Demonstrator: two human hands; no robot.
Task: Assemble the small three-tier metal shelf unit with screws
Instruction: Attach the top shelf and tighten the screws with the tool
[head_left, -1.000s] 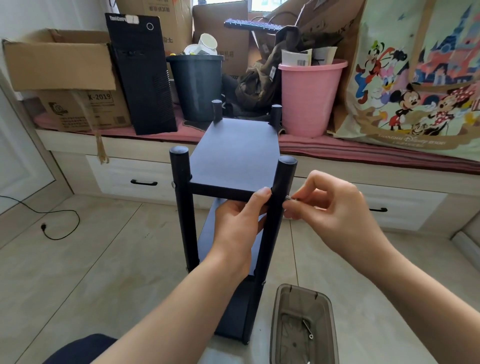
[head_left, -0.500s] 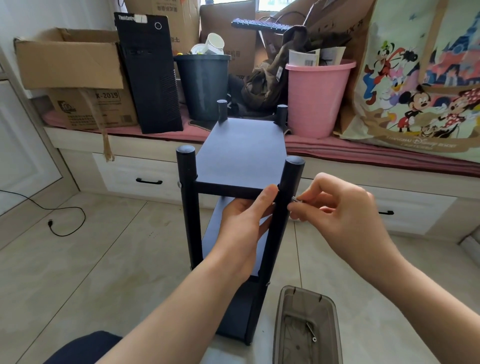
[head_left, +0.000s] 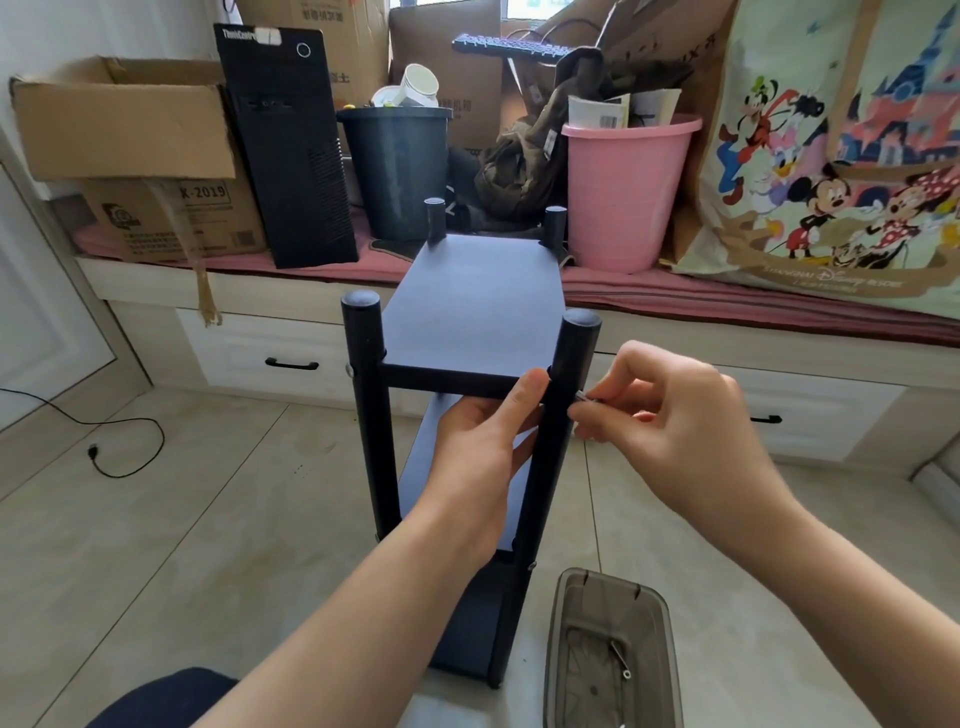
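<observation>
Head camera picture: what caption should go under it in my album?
Right hand pinches a screw at the black shelf unit's post while left hand steadies it.

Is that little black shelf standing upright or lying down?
Upright: the shelf unit stands on the floor, posts vertical, top panel level.

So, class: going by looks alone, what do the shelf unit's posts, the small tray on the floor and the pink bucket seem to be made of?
Shelf posts: probably painted metal; smooth, matt black round tubes with capped tops.
Small tray: looks like smoky see-through plastic; a screw inside shows through its tinted body.
Pink bucket: most likely moulded plastic; even colour, soft sheen, rolled rim.
</observation>
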